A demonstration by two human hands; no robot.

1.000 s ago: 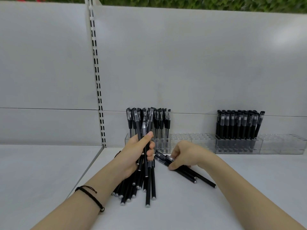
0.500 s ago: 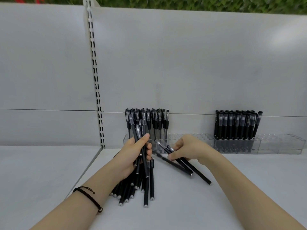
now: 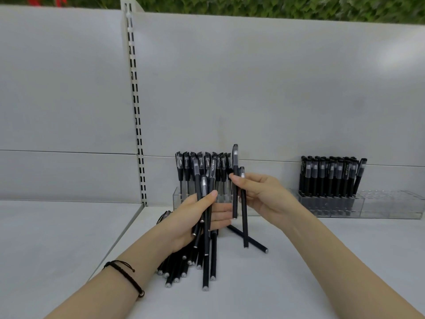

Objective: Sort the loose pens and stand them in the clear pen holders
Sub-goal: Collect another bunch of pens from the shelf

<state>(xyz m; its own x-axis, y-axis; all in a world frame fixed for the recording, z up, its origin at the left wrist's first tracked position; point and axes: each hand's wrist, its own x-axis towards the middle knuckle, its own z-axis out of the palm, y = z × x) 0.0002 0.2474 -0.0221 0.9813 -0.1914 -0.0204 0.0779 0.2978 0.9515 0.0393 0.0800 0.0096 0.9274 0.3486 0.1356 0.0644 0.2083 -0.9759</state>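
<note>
Head camera: left hand (image 3: 190, 218) grips a bunch of slim black plastic pens (image 3: 204, 186) upright. Right hand (image 3: 266, 199), just beside it, pinches two more black pens (image 3: 234, 206).

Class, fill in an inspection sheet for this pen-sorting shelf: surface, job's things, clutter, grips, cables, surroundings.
Surface: white shelf board, pale and matt.
Job's things: pile of loose black pens lies below the left hand; single loose black pen lies slanted below the right hand. Left clear plastic pen holder and right clear plastic pen holder stand against the back wall, each with capped black pens upright.
Clutter: nothing seen.
Grips: left hand grips a bundle of black pens; right hand pinches two black pens, caps up.
Cables: nothing seen.
Surroundings: grey back panel, slotted white upright, green foliage above.
</note>
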